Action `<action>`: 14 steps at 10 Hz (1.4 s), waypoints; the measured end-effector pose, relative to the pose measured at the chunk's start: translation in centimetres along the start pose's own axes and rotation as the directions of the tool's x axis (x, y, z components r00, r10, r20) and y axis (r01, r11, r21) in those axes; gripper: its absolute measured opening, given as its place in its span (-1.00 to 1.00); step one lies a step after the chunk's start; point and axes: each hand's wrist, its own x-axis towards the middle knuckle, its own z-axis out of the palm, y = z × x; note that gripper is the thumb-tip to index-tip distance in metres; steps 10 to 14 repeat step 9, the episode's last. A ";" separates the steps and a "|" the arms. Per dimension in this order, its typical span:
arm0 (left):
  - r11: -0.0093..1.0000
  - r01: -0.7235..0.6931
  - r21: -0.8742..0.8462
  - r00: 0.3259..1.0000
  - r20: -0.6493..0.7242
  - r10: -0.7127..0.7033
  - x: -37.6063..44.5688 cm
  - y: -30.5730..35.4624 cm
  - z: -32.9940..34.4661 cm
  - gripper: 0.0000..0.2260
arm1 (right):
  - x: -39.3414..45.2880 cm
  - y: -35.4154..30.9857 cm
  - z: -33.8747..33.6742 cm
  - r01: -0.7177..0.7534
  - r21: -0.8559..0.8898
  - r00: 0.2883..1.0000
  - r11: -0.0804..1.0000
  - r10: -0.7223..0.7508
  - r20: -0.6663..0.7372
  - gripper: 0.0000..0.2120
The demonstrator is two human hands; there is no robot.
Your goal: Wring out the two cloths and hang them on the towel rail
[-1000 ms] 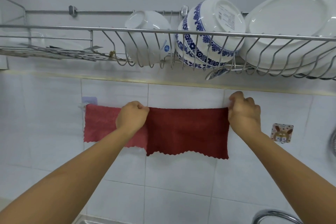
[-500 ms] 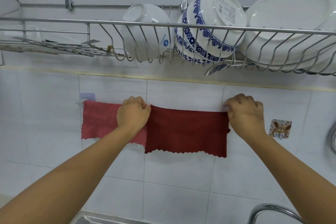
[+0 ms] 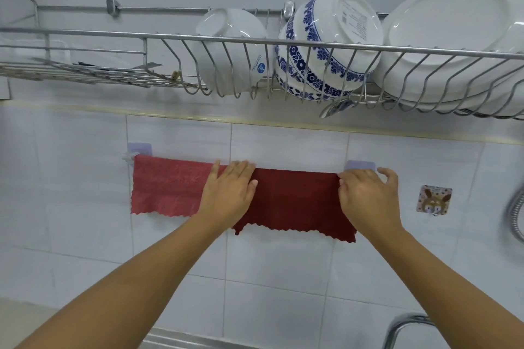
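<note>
Hanging side by side on rail [image 3: 129, 156], just under dish rack [image 3: 283, 42]: pink cloth [image 3: 167, 187] left, dark red cloth [image 3: 297, 201] right, edges overlapping. Left hand [image 3: 228, 193] flat, fingers spread, pressing the overlap. Right hand [image 3: 368, 195] loosely open at dark cloth's right top corner, fingers curled, touching, not gripping. Both arms stretched forward and up. Round blue logo on white bowl [image 3: 229, 48], unreadable; label on patterned bowl [image 3: 326, 45] too blurred. Half a second ago both hands fisted on cloth top; now opened flat.
</note>
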 end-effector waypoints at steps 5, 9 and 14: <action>0.998 -0.037 0.056 0.987 0.157 0.028 -0.7 -0.6 -0.9 -0.48 | -1.9 -0.4 0.4 -0.013 0.005 1.000 1.000 0.013 -0.004 -0.50; 0.995 0.096 0.000 0.967 0.239 -0.093 -4.1 -2.7 -2.5 -0.48 | -1.3 -6.8 -2.8 0.047 0.251 0.953 0.967 -0.118 0.279 -0.50; 0.995 0.096 0.000 0.967 0.239 -0.093 -4.1 -2.7 -2.5 -0.48 | -1.3 -6.8 -2.8 0.047 0.251 0.953 0.967 -0.118 0.279 -0.50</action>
